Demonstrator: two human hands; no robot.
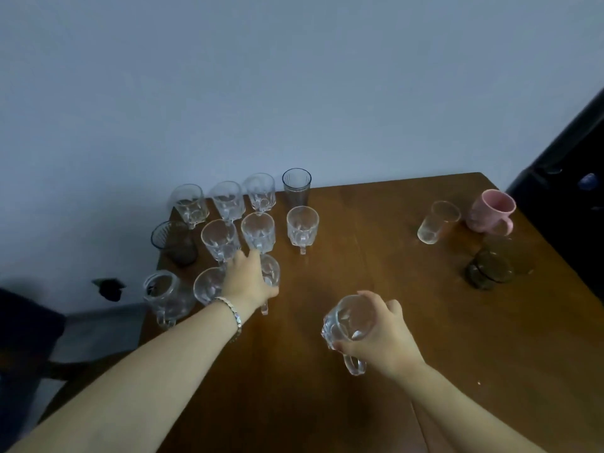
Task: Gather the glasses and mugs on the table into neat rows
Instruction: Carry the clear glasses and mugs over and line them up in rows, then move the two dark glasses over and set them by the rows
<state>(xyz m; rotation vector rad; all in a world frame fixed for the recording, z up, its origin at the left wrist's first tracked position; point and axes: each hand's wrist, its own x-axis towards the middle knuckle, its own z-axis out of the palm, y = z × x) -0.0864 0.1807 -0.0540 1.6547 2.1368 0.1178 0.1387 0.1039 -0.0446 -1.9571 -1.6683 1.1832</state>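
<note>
Several clear glass mugs stand in rows at the far left of the brown wooden table (376, 223), with a dark tumbler (296, 188) ending the back row and another dark tumbler (175, 241) at the left edge. My left hand (250, 277) rests over a clear mug (270, 273) in the front row, gripping it. My right hand (382, 335) holds another clear mug (348, 325) by its side near the table's middle front, handle toward me. At the right stand a plain clear glass (438, 222), a pink mug (492, 210) and a dark squat glass (488, 269).
A pale wall runs behind the table. A dark object (562, 165) stands beyond the right corner. The table's left edge lies close to the leftmost mug (163, 292). Grey floor and a dark shape show at the lower left.
</note>
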